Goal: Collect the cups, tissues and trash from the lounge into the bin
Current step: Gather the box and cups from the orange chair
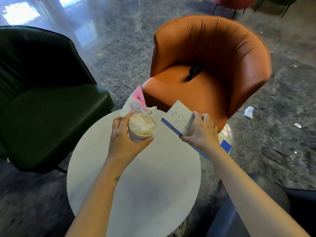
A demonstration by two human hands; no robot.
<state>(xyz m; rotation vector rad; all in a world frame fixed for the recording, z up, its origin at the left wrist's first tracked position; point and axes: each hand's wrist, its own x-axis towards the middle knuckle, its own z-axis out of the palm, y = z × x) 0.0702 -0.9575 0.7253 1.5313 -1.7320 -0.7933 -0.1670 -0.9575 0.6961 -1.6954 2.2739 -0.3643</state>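
Mid-collection, the left hand curled round a tissue-stuffed cream paper cup and crumpled pink-and-white wrapper, the right hand gripped a blue-speckled white cardboard box, a carry to the unseen bin seemingly due next.

Bare left hand, right hand; forearms bare; small dark mark on left forearm.
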